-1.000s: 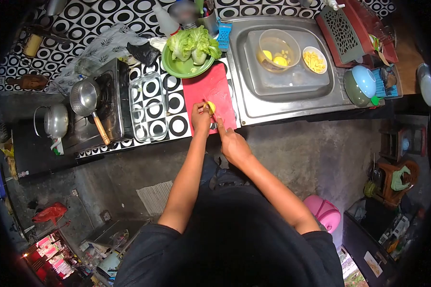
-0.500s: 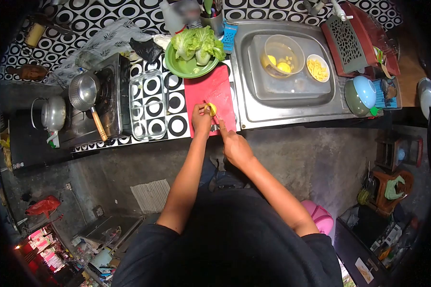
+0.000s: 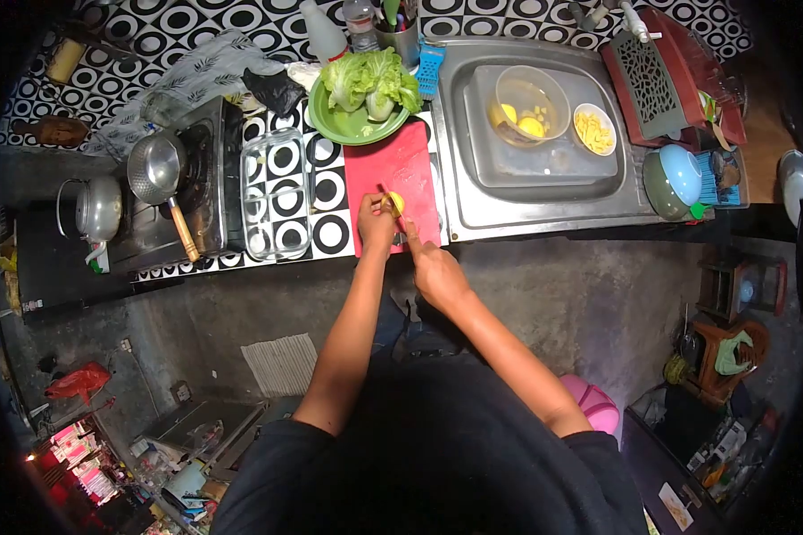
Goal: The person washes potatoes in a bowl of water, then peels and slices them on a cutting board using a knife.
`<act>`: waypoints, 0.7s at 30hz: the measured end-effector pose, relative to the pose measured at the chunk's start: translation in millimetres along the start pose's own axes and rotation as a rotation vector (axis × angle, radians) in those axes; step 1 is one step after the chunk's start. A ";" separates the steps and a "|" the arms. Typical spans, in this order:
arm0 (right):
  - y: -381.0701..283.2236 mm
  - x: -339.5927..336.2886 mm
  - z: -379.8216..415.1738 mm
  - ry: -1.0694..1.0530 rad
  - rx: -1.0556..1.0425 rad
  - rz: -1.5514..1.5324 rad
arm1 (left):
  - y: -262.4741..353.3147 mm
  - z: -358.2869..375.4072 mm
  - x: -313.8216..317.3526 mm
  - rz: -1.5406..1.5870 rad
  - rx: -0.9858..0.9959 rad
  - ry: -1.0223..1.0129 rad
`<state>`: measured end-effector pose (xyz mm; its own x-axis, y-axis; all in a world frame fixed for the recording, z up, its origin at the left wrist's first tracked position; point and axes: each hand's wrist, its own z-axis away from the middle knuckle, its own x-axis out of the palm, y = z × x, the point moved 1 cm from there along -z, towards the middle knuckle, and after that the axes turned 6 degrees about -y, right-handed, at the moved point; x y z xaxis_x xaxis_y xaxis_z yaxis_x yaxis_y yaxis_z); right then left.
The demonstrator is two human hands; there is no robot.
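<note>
On a red cutting board (image 3: 385, 165), my left hand (image 3: 376, 225) pinches a yellow peeled potato (image 3: 397, 202) near the front half of the board. My right hand (image 3: 438, 275) grips a knife (image 3: 401, 222) from the right, index finger stretched along it, with the blade right at the potato. My fingers partly cover both the potato and the knife's handle. Just behind the board stands a green bowl (image 3: 357, 136) with leafy lettuce (image 3: 375, 85) in it.
A clear glass dish (image 3: 277, 256) lies left of the board, beside a stove with a long-handled pan (image 3: 156, 169) and a kettle (image 3: 96, 212). Right, over the sink (image 3: 509, 214), stand a plastic tub (image 3: 553, 89) of yellow potatoes and a small bowl (image 3: 608, 148) of yellow cut pieces.
The knife blade has shifted slightly against the potato. Both hands stay in almost the same place on the board.
</note>
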<state>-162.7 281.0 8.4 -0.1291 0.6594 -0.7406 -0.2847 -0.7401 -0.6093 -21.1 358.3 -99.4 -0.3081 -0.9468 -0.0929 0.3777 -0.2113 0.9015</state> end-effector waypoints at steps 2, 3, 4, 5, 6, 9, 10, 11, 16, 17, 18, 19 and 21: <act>-1.9 0.3 -5.2 0.008 -0.004 0.000 | 2.6 0.7 0.2 0.004 -0.016 0.006; -1.1 0.7 -2.0 0.008 -0.006 -0.013 | 1.9 2.2 0.8 0.006 -0.027 0.006; 0.2 1.0 3.3 0.009 -0.006 -0.027 | 1.8 3.1 1.2 0.000 -0.007 0.001; 1.2 1.1 6.4 0.011 -0.007 -0.039 | 2.3 3.1 1.8 -0.004 0.015 -0.005; 1.8 2.3 7.7 0.020 -0.005 -0.026 | 4.7 4.3 3.0 -0.008 0.035 -0.012; 0.8 4.9 5.8 0.028 0.006 -0.021 | 9.4 7.9 2.6 -0.019 0.043 -0.015; -0.9 2.4 -3.2 0.025 0.011 -0.041 | 7.8 6.6 2.4 0.009 0.031 -0.013; -2.4 1.2 -7.8 0.021 0.015 -0.062 | 7.4 6.4 2.3 0.036 0.019 -0.011; -3.9 6.5 5.7 0.046 0.014 -0.084 | 0.0 0.6 1.0 0.014 -0.010 0.012; -3.1 8.5 11.7 0.038 0.026 -0.094 | 0.2 0.9 1.5 0.011 -0.005 0.015; -2.8 8.4 10.8 0.035 0.042 -0.098 | 2.3 3.9 2.8 0.008 -0.003 0.018; -3.0 8.4 6.7 0.033 0.055 -0.103 | 5.1 5.9 3.3 0.011 -0.004 0.012; -2.1 9.4 -5.3 0.057 0.055 -0.124 | 11.2 9.5 2.5 0.012 -0.003 0.000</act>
<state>-158.3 288.0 1.2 -0.0360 0.7359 -0.6761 -0.3471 -0.6436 -0.6821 -25.9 355.8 -85.5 -0.3031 -0.9494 -0.0821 0.3844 -0.2007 0.9011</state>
